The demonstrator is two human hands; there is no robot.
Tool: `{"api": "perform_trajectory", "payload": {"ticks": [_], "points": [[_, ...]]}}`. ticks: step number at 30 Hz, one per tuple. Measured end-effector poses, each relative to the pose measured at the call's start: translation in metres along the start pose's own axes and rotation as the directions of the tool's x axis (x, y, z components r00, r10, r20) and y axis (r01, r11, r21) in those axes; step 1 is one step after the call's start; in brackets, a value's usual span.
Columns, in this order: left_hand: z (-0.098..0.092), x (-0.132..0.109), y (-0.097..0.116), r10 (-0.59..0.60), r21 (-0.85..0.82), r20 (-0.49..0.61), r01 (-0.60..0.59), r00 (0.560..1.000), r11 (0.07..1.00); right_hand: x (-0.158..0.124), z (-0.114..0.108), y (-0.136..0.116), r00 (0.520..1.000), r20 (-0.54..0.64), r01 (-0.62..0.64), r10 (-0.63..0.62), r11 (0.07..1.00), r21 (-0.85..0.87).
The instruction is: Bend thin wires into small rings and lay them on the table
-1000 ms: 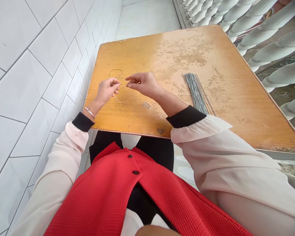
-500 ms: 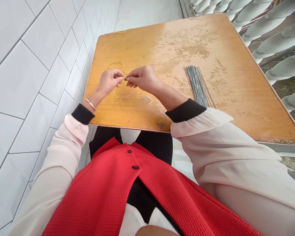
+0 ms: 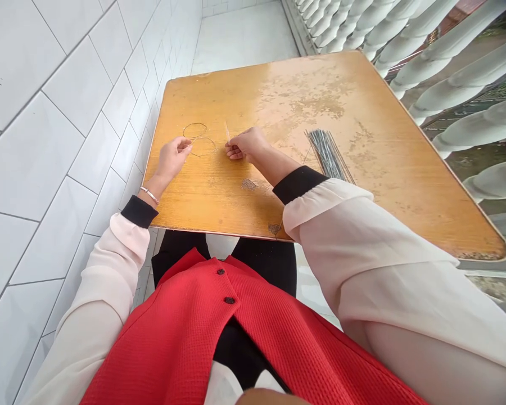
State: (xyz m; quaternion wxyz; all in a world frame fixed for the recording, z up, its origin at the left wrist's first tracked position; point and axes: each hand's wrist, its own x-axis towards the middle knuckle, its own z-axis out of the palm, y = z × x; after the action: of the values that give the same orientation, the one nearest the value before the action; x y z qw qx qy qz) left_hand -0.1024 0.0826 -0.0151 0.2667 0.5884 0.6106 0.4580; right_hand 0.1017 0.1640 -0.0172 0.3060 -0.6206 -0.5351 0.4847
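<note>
My left hand [image 3: 175, 154] pinches a thin wire [image 3: 195, 123] between thumb and fingertips. The wire is bent into two round loops, one beyond the other, just right of the fingertips and over the table. A short gap to the right, my right hand [image 3: 247, 144] is closed with its fingers curled. From its fingertips a thin pale strip [image 3: 227, 131] sticks up; what it is made of is too blurred to tell. Beyond my right forearm lies a bundle of straight grey wires [image 3: 328, 153] on the table, its near end hidden by the sleeve.
The wooden table [image 3: 219, 197] has a worn, peeling top and rounded corners. A white tiled wall [image 3: 67, 135] runs close along the left. White balusters [image 3: 434, 67] line the right side, and pale floor [image 3: 244, 39] shows beyond the far edge.
My hands, together at the wire before, have come apart. The left keeps the looped wire, while the right has let go of it and shows a pale strip. The view has tilted slightly.
</note>
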Motion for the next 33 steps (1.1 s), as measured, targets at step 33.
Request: {"api": "perform_trajectory", "payload": {"ticks": [33], "points": [[0.015, 0.028, 0.038, -0.153, -0.146, 0.193, 0.183, 0.969, 0.972, -0.015, -0.005, -0.017, 0.971, -0.034, 0.220, -0.238, 0.935, -0.277]]}}
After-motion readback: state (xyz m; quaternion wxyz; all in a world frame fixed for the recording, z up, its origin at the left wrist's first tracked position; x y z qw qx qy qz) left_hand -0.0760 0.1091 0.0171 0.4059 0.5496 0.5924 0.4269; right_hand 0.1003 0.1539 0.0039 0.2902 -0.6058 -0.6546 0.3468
